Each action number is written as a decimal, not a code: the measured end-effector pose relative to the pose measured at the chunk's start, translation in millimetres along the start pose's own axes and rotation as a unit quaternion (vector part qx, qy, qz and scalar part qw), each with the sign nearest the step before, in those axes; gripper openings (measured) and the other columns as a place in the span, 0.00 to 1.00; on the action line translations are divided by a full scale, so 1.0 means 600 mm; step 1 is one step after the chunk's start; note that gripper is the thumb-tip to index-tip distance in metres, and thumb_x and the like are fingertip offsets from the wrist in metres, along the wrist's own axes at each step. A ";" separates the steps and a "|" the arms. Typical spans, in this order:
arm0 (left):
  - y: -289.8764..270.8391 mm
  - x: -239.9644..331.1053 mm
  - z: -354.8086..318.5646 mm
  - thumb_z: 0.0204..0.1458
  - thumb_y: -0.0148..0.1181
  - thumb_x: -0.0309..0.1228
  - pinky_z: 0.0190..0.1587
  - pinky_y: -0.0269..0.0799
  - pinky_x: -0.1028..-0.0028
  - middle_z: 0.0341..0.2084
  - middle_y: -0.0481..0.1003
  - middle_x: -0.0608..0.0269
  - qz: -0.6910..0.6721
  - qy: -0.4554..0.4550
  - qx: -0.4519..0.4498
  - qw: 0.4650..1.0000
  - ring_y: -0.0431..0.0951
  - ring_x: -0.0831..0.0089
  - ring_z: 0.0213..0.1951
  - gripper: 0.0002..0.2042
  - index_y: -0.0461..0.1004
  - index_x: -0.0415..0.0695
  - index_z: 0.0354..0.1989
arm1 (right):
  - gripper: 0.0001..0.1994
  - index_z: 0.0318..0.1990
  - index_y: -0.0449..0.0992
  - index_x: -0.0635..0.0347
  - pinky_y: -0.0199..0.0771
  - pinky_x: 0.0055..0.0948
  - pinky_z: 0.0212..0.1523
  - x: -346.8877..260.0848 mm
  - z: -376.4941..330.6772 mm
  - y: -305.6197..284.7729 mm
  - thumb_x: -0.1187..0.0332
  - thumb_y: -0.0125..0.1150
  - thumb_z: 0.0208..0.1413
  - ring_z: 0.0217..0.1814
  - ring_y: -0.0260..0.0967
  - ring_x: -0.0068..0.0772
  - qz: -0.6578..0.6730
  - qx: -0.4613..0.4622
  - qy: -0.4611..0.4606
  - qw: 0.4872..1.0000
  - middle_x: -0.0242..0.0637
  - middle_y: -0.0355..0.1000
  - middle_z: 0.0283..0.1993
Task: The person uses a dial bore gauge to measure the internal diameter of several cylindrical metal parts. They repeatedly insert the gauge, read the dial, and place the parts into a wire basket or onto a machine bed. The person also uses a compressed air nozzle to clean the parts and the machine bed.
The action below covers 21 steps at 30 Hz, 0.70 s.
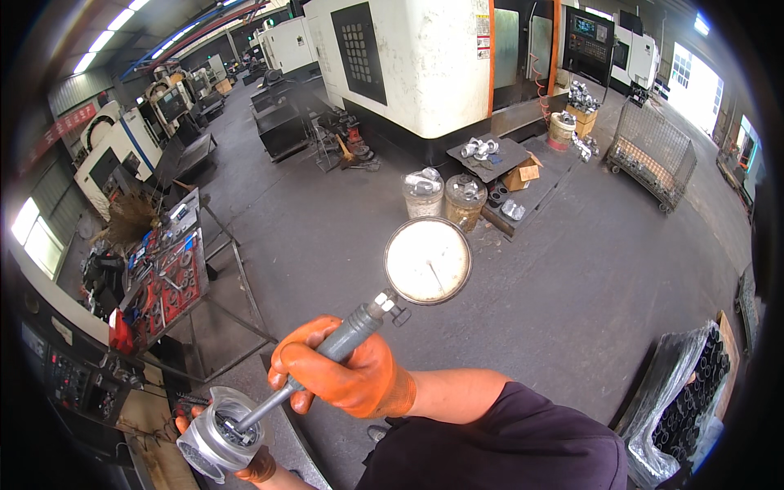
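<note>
My right hand, in an orange rubber glove, is closed around the grey grip of a dial bore gauge. The gauge slants from upper right to lower left, its round pale dial at the upper end. Its measuring tip sits inside the round bore of a silver metal casting. Gloved in orange too, my left hand grips the casting from below and behind; much of that hand is hidden by the part.
A bench with red trays of tools stands at left. Beyond are two buckets of parts beside a large white machine. At right are a wire cage cart and a plastic-wrapped crate of black rings. A control panel is at lower left.
</note>
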<state>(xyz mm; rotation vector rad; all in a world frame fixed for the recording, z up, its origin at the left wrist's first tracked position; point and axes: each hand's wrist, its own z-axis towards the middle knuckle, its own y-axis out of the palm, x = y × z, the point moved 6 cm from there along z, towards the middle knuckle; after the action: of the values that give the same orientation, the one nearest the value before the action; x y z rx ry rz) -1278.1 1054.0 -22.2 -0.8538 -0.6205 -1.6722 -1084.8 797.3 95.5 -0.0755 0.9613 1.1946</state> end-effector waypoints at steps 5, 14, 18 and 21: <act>0.004 0.000 0.000 0.36 0.72 0.66 0.72 0.55 0.55 0.66 0.63 0.56 -0.095 0.019 -0.027 0.995 0.62 0.60 0.68 0.65 0.42 0.43 0.76 | 0.09 0.47 0.69 0.73 0.81 0.22 0.34 -0.005 0.002 -0.001 0.83 0.58 0.59 0.45 0.77 0.35 -0.048 -0.018 -0.043 0.998 0.49 0.73 0.45; 0.031 0.042 -0.008 0.36 0.70 0.68 0.72 0.54 0.54 0.66 0.63 0.54 -0.299 0.036 -0.057 0.952 0.62 0.59 0.68 0.65 0.41 0.43 0.76 | 0.08 0.46 0.70 0.72 0.81 0.22 0.33 -0.001 0.002 0.000 0.83 0.57 0.60 0.45 0.77 0.33 -0.004 0.012 0.020 1.000 0.48 0.74 0.44; 0.033 0.047 -0.007 0.37 0.70 0.67 0.72 0.54 0.55 0.66 0.63 0.55 -0.275 0.048 -0.059 0.958 0.63 0.60 0.68 0.64 0.42 0.43 0.76 | 0.08 0.46 0.70 0.73 0.81 0.22 0.33 -0.001 0.000 -0.001 0.83 0.58 0.59 0.44 0.77 0.33 0.015 0.030 0.041 0.999 0.48 0.74 0.44; 0.032 0.044 -0.009 0.38 0.71 0.65 0.72 0.54 0.56 0.66 0.64 0.57 -0.294 0.042 -0.055 0.953 0.63 0.61 0.68 0.63 0.42 0.43 0.76 | 0.09 0.46 0.70 0.73 0.81 0.22 0.33 -0.001 0.000 -0.001 0.84 0.59 0.58 0.44 0.77 0.33 0.006 0.023 0.021 1.000 0.48 0.74 0.44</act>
<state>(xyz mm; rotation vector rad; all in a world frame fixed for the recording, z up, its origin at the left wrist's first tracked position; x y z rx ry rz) -1264.3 1029.3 -4.6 -0.7080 -0.7770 -2.2867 -1084.2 796.6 95.8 -0.0587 1.0262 1.1866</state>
